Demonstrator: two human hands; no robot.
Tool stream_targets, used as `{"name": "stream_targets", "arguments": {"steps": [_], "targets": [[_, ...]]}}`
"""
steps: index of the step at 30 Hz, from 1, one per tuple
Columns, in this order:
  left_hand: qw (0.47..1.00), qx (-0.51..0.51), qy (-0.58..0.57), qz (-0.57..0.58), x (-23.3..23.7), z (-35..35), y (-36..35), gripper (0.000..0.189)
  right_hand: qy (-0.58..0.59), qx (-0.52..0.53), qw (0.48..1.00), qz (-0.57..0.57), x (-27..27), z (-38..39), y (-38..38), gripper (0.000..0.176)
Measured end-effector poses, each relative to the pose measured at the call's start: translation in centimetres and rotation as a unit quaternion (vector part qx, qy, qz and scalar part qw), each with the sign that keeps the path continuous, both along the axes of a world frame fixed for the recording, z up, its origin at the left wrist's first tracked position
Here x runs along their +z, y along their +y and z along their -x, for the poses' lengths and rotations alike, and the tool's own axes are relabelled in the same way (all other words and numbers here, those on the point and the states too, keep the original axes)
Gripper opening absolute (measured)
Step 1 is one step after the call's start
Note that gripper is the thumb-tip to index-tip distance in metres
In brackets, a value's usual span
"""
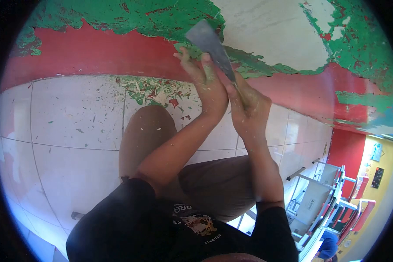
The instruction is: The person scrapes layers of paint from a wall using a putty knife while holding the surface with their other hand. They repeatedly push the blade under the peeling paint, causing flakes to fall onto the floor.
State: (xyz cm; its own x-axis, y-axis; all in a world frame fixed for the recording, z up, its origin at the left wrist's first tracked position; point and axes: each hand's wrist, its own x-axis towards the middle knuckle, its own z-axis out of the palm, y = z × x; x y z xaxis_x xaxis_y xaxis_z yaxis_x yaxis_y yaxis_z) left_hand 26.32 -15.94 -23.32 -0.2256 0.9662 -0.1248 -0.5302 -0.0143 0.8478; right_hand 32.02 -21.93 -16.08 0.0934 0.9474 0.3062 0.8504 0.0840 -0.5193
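Observation:
My right hand (251,102) is closed around the handle of a putty knife (209,43), most of the handle hidden by the fingers. Its wide grey blade points up and left, overlapping the wall's peeling green paint (161,22). Just left of the blade, my left hand (207,83) has its fingers stretched out and apart, the fingertips right by the metal. Flecks of paint dust cling to both hands. Below the green paint, a red band (96,52) runs along the wall, and a bare pale patch (270,30) shows behind the blade.
Paint chips (155,91) litter the white tiled floor (74,118) along the wall's foot. My bent knee (148,124) is close to them. At the right stand several chairs and desks (318,196), with a blue-clothed person or garment (328,244) partly visible beside them.

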Motion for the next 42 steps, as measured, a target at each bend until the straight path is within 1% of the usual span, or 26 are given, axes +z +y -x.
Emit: {"name": "stream_targets", "arguments": {"steps": [1,2,3,4,5,7,8,10,11,13,17,19,20,22,26,29,31,32,34,37,42], "targets": [[0.996,-0.011,-0.092,0.016,0.5,0.7,0.1,0.101,0.007,-0.006,1.0,-0.005,-0.1,-0.1,-0.3,0.026],[0.996,-0.018,-0.088,0.008,0.0,0.7,0.1,0.101,0.039,-0.021,0.999,0.017,-0.1,-0.6,-0.6,0.028],[1.0,-0.021,-0.008,-0.01,-1.0,0.1,-0.1,0.105,0.065,-0.029,0.997,0.041,0.1,-1.4,-0.8,0.03],[0.997,-0.013,0.07,-0.023,-0.9,0.0,0.1,0.109,0.11,-0.046,0.992,0.05,0.3,-1.9,-1.5,0.035],[0.997,-0.001,0.068,-0.021,-1.0,-0.4,0.1,0.109,0.107,-0.035,0.992,0.053,1.0,-2.5,-2.1,0.035],[0.993,-0.027,0.111,-0.013,-0.5,-0.6,-0.2,0.121,0.139,-0.091,0.984,0.055,2.4,-3.0,-2.7,0.038],[0.993,-0.027,0.113,-0.011,-0.6,-0.7,-0.1,0.121,0.141,-0.092,0.984,0.058,2.4,-3.3,-2.8,0.038],[0.994,-0.036,0.105,-0.017,-0.9,-1.0,0.1,0.137,0.126,-0.128,0.982,0.056,2.3,-3.5,-3.3,0.038],[0.994,-0.041,0.104,-0.016,-1.1,-1.1,0.1,0.137,0.125,-0.133,0.982,0.057,2.4,-3.6,-3.5,0.038],[0.994,-0.039,0.1,-0.019,-1.0,-1.1,0.2,0.143,0.091,-0.152,0.978,0.111,3.1,-3.6,-3.3,0.038],[0.994,-0.042,0.098,-0.013,-0.5,-0.8,0.2,0.144,0.099,-0.154,0.976,0.114,2.5,-3.7,-3.0,0.039],[0.993,-0.038,0.116,-0.008,-0.5,-0.9,0.2,0.145,0.106,-0.143,0.981,0.079,2.3,-3.6,-3.1,0.04],[0.993,-0.038,0.116,-0.006,-0.6,-1.0,0.1,0.145,0.106,-0.144,0.981,0.08,2.2,-3.7,-3.2,0.04],[0.991,-0.041,0.125,-0.005,-0.5,-1.1,0.1,0.147,0.144,-0.132,0.979,0.061,2.0,-4.0,-3.4,0.04],[0.993,-0.035,0.113,-0.01,-0.3,-1.2,0.3,0.149,0.144,-0.152,0.975,0.076,2.2,-4.0,-3.4,0.041],[0.991,-0.04,0.129,-0.003,-0.5,-1.2,0.4,0.15,0.117,-0.164,0.977,0.07,0.5,-4.8,-3.6,0.042],[0.994,-0.03,0.104,-0.019,-0.5,-1.2,0.3,0.149,0.15,-0.145,0.977,0.043,-1.2,-5.3,-3.7,0.041],[0.994,-0.031,0.103,-0.018,-0.5,-1.2,0.2,0.149,0.149,-0.146,0.977,0.044,-1.6,-5.5,-3.8,0.041],[0.993,-0.022,0.117,-0.006,-0.5,-1.3,0.1,0.147,0.207,-0.139,0.967,0.043,-2.0,-5.2,-3.8,0.044],[0.989,-0.016,0.149,0.009,-0.7,-1.4,0.0,0.144,0.239,-0.141,0.961,0.025,-3.7,-4.4,-3.6,0.045],[0.991,0.005,0.13,-0.004,-1.0,-1.3,-0.1,0.14,0.283,-0.142,0.948,0.012,-4.9,-3.1,-3.5,0.042]]}}
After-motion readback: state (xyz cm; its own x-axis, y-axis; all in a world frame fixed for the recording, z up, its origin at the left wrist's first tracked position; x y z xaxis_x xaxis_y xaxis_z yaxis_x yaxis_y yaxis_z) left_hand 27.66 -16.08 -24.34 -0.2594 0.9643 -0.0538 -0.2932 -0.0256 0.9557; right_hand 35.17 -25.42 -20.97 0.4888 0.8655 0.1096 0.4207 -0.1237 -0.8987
